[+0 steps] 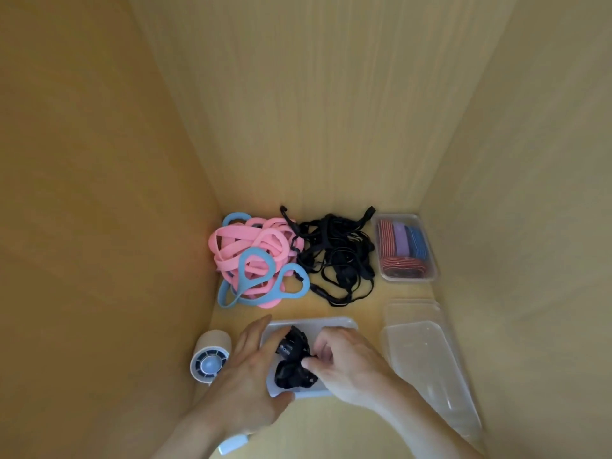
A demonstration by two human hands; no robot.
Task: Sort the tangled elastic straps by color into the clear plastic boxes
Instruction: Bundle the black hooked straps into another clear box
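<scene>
A clear plastic box sits at the front middle with a bundle of black straps in it. My left hand holds the box's left side, fingers spread over its rim and thumb at its near edge. My right hand pinches the black bundle from the right. Behind lie a tangle of pink and blue straps and a tangle of black straps. At the back right stands a clear box of striped red, purple and blue bands.
An empty clear box lies at the right front, with stacked clear lids behind it. A small white fan lies left of my left hand. Wooden walls close in on the left, back and right.
</scene>
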